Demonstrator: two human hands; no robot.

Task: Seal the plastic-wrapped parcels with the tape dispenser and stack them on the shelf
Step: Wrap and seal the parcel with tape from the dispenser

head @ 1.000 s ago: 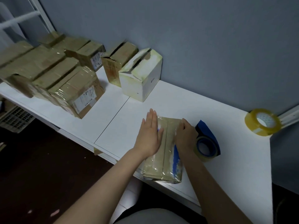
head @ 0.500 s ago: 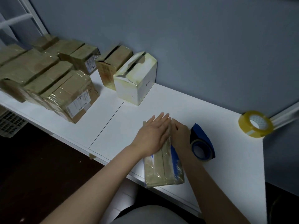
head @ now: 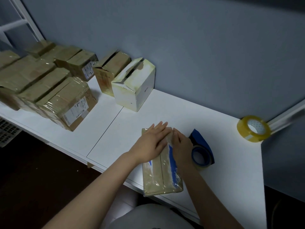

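A brown parcel in clear plastic wrap (head: 158, 176), with a blue stripe along its right side, lies lengthwise on the white table (head: 115, 129); its near end reaches the table's front edge. My left hand (head: 151, 142) lies flat on the parcel's far half, fingers straight and pressing down. My right hand (head: 182, 146) presses against the parcel's right upper edge, its fingertips meeting those of the left. The blue tape dispenser (head: 202, 152) lies on the table just right of my right hand, held by neither hand.
A loose yellow tape roll (head: 254, 128) sits at the far right corner. A white box (head: 133, 90) and an open brown box (head: 110, 71) stand against the grey wall. Several wrapped parcels (head: 66, 100) are grouped at the left. A crate (head: 6, 133) sits below.
My left hand slid rightward across the parcel's top until its fingers met the right hand. The right hand and the dispenser have barely moved.
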